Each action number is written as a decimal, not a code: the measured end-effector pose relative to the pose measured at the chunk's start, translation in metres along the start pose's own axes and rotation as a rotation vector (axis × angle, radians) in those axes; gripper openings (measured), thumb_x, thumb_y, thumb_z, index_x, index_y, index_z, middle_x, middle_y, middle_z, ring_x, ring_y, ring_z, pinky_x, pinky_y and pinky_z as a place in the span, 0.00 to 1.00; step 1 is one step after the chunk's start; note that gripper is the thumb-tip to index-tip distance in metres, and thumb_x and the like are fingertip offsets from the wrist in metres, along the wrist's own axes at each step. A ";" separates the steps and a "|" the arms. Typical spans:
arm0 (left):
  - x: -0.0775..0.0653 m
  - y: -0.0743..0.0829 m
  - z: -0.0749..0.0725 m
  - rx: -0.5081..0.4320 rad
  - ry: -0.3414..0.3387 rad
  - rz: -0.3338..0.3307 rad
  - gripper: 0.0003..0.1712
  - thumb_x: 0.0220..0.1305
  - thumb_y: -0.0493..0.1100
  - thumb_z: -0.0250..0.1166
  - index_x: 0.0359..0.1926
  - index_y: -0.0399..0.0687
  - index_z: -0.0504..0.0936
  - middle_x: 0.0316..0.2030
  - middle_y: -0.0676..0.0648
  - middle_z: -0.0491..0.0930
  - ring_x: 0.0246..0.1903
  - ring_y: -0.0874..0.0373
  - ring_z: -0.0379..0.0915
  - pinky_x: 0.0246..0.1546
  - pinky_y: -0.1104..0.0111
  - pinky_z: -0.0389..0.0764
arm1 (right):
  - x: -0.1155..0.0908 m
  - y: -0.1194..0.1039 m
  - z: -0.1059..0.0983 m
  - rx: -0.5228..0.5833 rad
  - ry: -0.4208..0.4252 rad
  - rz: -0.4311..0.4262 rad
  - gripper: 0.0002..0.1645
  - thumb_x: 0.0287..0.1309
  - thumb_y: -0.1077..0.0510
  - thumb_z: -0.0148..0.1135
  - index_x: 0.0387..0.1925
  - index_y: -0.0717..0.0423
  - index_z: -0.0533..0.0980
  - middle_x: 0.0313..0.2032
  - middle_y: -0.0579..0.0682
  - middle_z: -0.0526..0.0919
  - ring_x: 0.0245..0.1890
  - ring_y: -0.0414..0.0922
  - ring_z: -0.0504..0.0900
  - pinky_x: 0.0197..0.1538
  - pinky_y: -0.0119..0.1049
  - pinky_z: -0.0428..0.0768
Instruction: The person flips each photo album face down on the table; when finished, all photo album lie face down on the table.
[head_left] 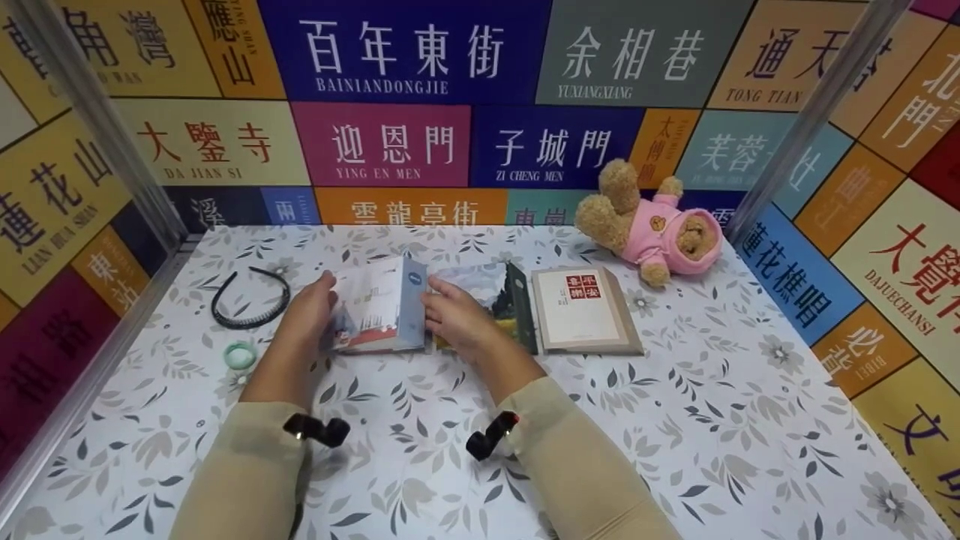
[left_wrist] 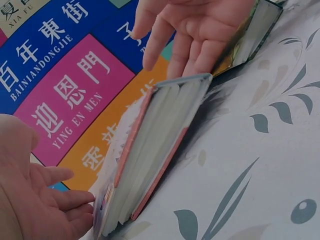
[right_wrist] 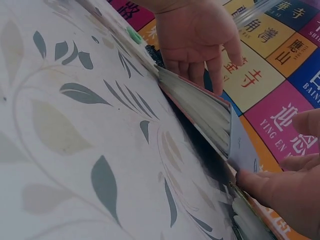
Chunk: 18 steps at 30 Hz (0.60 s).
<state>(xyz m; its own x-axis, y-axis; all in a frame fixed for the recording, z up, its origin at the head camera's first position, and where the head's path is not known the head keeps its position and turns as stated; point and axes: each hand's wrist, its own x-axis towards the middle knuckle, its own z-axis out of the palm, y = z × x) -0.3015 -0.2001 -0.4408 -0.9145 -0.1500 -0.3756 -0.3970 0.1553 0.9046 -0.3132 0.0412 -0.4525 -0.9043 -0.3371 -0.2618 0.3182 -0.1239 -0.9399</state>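
Observation:
A thick book (head_left: pixel 369 306) with a pale illustrated cover and a light blue spine lies on the patterned tabletop. My left hand (head_left: pixel 309 307) is at its left edge, with extended fingertips (left_wrist: pixel 80 201) against or very close to that edge. By the blue spine is my right hand (head_left: pixel 459 319), its fingers mostly straight and the tip of one near the spine's lower edge in the right wrist view. Partly hidden behind the right hand, a second book (head_left: pixel 519 296) has a landscape cover and a dark green spine.
Right of the books sits a brown-edged book (head_left: pixel 589 311) with a cream cover and red squares. A teddy bear (head_left: pixel 656 225) in a pink hoodie lies at the back right. On the left are a black headband (head_left: pixel 251 319) and a green ring-shaped band (head_left: pixel 241 355). Printed panels (head_left: pixel 382 142) enclose the table.

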 end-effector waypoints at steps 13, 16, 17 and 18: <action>-0.009 0.010 0.004 0.074 0.114 0.114 0.41 0.84 0.64 0.35 0.85 0.47 0.57 0.85 0.43 0.56 0.85 0.46 0.51 0.88 0.55 0.49 | -0.010 -0.014 -0.001 0.021 0.036 -0.042 0.36 0.83 0.51 0.52 0.84 0.53 0.58 0.85 0.55 0.58 0.85 0.52 0.58 0.85 0.45 0.63; -0.010 0.014 0.009 0.103 0.163 0.186 0.41 0.84 0.64 0.37 0.85 0.47 0.58 0.85 0.43 0.56 0.86 0.45 0.48 0.88 0.54 0.47 | -0.015 -0.023 -0.007 -0.006 0.024 -0.112 0.35 0.83 0.51 0.52 0.83 0.55 0.60 0.85 0.54 0.59 0.85 0.51 0.58 0.85 0.46 0.63; -0.011 0.014 0.013 0.102 0.171 0.197 0.41 0.84 0.65 0.38 0.85 0.48 0.58 0.85 0.43 0.56 0.86 0.45 0.48 0.88 0.54 0.47 | -0.017 -0.026 -0.010 -0.027 0.017 -0.136 0.35 0.83 0.52 0.52 0.83 0.56 0.60 0.84 0.54 0.60 0.85 0.51 0.58 0.85 0.46 0.63; -0.011 0.015 0.017 0.104 0.175 0.204 0.41 0.83 0.66 0.38 0.85 0.49 0.58 0.85 0.44 0.57 0.86 0.45 0.48 0.88 0.53 0.47 | -0.019 -0.028 -0.013 -0.045 0.009 -0.163 0.34 0.84 0.52 0.51 0.83 0.57 0.60 0.84 0.54 0.60 0.85 0.51 0.58 0.85 0.47 0.63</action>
<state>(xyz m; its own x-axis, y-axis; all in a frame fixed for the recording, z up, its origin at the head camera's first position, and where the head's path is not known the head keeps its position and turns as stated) -0.2984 -0.1796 -0.4262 -0.9525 -0.2704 -0.1397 -0.2207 0.2972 0.9290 -0.3085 0.0634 -0.4236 -0.9454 -0.3078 -0.1072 0.1545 -0.1337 -0.9789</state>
